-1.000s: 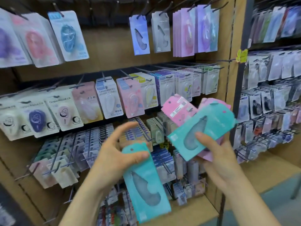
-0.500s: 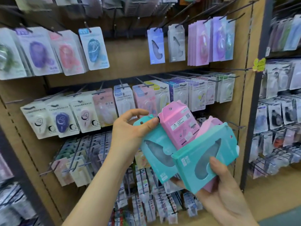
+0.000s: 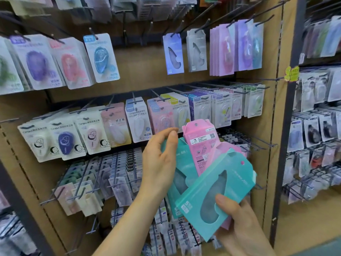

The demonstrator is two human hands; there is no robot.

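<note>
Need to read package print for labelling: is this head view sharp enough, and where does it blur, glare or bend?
Head view: sharpest mid-frame, print on the pink box and front teal box partly legible; head view: top packs and right-hand rack smear into blur; head view: even light, soft sheen on the upper-left blister packs; head view: wide angle tilts the dark right post.

A teal windowed cardboard box (image 3: 217, 193) was held foremost in the right hand (image 3: 238, 222). A pink cardboard box (image 3: 201, 143) was fanned behind it, to its upper left. A second teal cardboard box (image 3: 184, 163) was held furthest left by the left hand (image 3: 158, 163), before a wooden peg rack (image 3: 144, 71).
</note>
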